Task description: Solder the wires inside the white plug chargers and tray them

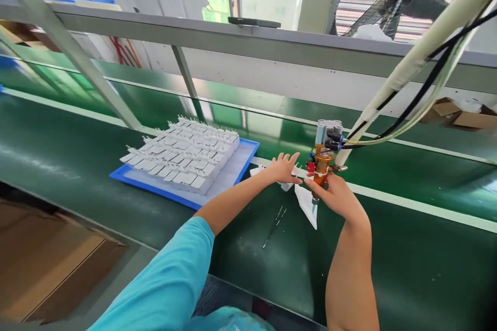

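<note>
At the far left I see white parts point(182, 155) in rows on a blue tray point(248, 159). Tweezers point(275, 226) lie on the green bench point(411, 264). I have the left hand point(284, 168) spread wide by a few white pieces point(286, 186); from here I cannot tell about contact. Past a white sheet point(306, 202), the orange dispenser point(322, 163) points tip-down, my right hand point(339, 195) wrapped around its barrel.
</note>
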Motion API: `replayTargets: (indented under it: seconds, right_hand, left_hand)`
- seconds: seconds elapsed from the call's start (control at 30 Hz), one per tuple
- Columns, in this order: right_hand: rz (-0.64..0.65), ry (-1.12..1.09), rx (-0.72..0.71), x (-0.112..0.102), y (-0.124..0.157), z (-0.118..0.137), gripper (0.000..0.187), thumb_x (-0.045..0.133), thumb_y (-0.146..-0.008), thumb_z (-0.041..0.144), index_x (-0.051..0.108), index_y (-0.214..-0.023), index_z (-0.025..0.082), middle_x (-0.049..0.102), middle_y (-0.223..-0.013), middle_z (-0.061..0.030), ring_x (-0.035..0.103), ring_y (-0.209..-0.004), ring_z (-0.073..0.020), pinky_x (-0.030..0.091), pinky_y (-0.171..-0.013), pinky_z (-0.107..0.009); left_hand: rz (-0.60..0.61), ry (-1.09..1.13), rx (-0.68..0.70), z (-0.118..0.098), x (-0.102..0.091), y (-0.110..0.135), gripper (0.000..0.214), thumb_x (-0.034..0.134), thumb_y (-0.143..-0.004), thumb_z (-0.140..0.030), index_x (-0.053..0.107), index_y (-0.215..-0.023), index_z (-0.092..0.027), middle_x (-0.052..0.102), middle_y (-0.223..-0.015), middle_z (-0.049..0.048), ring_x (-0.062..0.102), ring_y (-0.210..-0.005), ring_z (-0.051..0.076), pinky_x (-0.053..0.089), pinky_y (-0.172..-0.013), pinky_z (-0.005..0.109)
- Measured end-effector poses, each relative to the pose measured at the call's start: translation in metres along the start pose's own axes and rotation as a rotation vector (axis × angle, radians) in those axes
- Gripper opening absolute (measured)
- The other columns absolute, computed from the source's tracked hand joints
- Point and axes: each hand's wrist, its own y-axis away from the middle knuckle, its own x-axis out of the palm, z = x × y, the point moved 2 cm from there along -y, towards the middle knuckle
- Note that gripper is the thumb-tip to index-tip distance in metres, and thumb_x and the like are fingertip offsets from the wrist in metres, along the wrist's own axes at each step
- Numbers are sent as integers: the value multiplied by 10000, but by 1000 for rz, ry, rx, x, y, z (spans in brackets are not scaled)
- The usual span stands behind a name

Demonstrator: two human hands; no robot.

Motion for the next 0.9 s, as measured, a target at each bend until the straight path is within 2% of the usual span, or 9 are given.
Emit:
replayTargets:
  seconds: [0.07, 0.17, 0.23, 0.3, 0.37, 0.43, 0.5, 0.7, 0.9]
  right_hand:
    - [10, 11, -7, 0, -1, 0, 473, 450, -866, 643, 514, -699, 205, 638, -662, -38, 593, -622, -182, 431, -601, -308]
    - [-19, 85, -4, -1, -2, 0, 483, 456, -854, 656, 532, -699, 205, 649, -670, -51, 599, -625, -197, 437, -590, -317]
    - [-21, 96, 14, -1, -3, 1, 478, 458, -848, 659, 538, -715, 207, 654, -673, -52, 608, -628, -205, 450, -596, -325]
    - [8, 66, 17, 1, -4, 3, 462, 456, -851, 651, 553, -758, 209, 663, -673, -46, 624, -642, -209, 468, -624, -332]
    - [23, 40, 8, 2, -4, 4, 450, 453, -858, 641, 566, -804, 209, 669, -672, -40, 633, -662, -213, 477, -645, -336]
    - [16, 31, 2, 4, -4, 6, 447, 450, -867, 636, 571, -826, 208, 670, -671, -38, 636, -675, -214, 477, -649, -334]
    - [2, 23, 1, 5, -3, 9, 442, 452, -873, 628, 576, -830, 206, 672, -680, -38, 636, -679, -210, 477, -654, -328]
    - [0, 30, -1, 8, -3, 15, 432, 442, -888, 596, 605, -836, 199, 673, -678, -36, 629, -687, -204, 478, -674, -323]
    - [-53, -6, 59, 12, -7, 8, 405, 477, -893, 549, 619, -996, 184, 704, -879, -74, 659, -806, -212, 486, -712, -308]
  left_hand:
    - [-150, -25, 45, -2, -18, 41, 923, 624, -786, -605, 210, -1515, -218, 348, -1525, 172, 161, -1469, 379, 207, -1167, 563]
    - [-402, -106, -9, 14, -33, 124, 644, 507, -899, -522, 343, -1463, -257, 308, -1557, 101, 105, -1492, 318, 208, -1198, 499]
    - [-587, -193, -156, 40, -31, 182, 458, 432, -945, -426, 477, -1364, -244, 338, -1534, 99, 112, -1491, 312, 187, -1202, 518]
    - [-749, -243, -372, 72, -22, 230, 415, 406, -947, -408, 549, -1283, -211, 347, -1518, 132, 112, -1484, 346, 176, -1189, 566]
    - [-791, -229, -579, 103, -8, 263, 482, 418, -929, -455, 542, -1301, -175, 260, -1555, 173, 93, -1476, 402, 184, -1158, 627]
    - [-742, -168, -702, 126, 5, 277, 615, 426, -909, -529, 456, -1396, -154, 151, -1590, 205, 73, -1472, 436, 175, -1135, 670]
    - [-683, -91, -754, 138, 16, 280, 717, 399, -906, -573, 328, -1481, -151, 93, -1603, 218, 64, -1476, 434, 164, -1133, 678]
    - [-681, -6, -732, 148, 25, 268, 818, 364, -913, -580, 128, -1542, -114, 6, -1614, 225, -36, -1484, 419, 127, -1158, 659]
    - [-666, 40, -713, 162, 22, 262, 838, 391, -908, -571, 114, -1540, -95, -45, -1604, 251, -83, -1475, 435, 102, -1149, 666]
